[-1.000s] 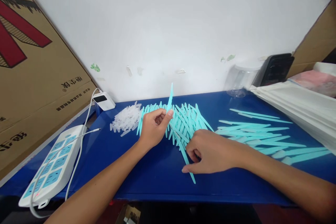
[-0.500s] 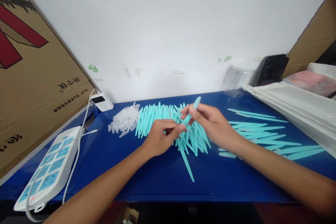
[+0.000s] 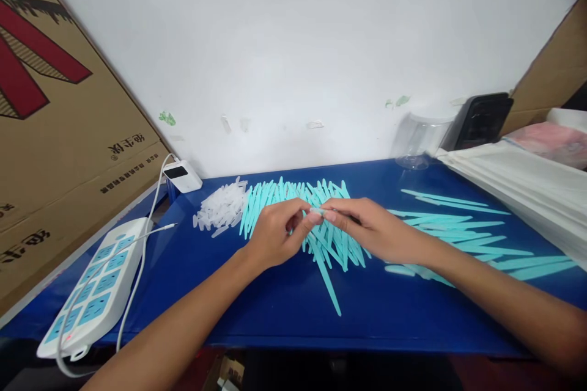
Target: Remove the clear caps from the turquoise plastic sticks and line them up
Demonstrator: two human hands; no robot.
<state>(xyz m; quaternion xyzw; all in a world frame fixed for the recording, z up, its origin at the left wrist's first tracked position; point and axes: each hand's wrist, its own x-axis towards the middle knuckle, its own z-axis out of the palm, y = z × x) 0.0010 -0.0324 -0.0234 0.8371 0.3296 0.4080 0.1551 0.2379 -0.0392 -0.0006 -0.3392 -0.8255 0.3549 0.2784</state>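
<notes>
My left hand (image 3: 279,229) and my right hand (image 3: 373,229) meet over a heap of turquoise sticks (image 3: 337,247). Both are closed in a pinch on one slim turquoise plastic stick (image 3: 317,211), like an eyebrow razor handle. Only a short piece of it shows between the fingertips; fingers cover the rest. Left of the heap lies a pile of small translucent white plastic pieces (image 3: 223,204), shaped like narrow caps. More turquoise sticks (image 3: 458,235) lie spread out beyond my right wrist. One stick (image 3: 328,284) points out of the heap towards me.
A white power strip (image 3: 98,284) and a cable lie at the left, near a small white device with a dark screen (image 3: 182,176). At the back right stand a clear jar (image 3: 419,137) and a black object (image 3: 481,121). White stacked material (image 3: 518,192) borders the blue table (image 3: 275,311).
My right hand has come down and in towards the left fingertips. The stick, which pointed up between my hands, is now mostly hidden in both pinches. The view has shifted slightly.
</notes>
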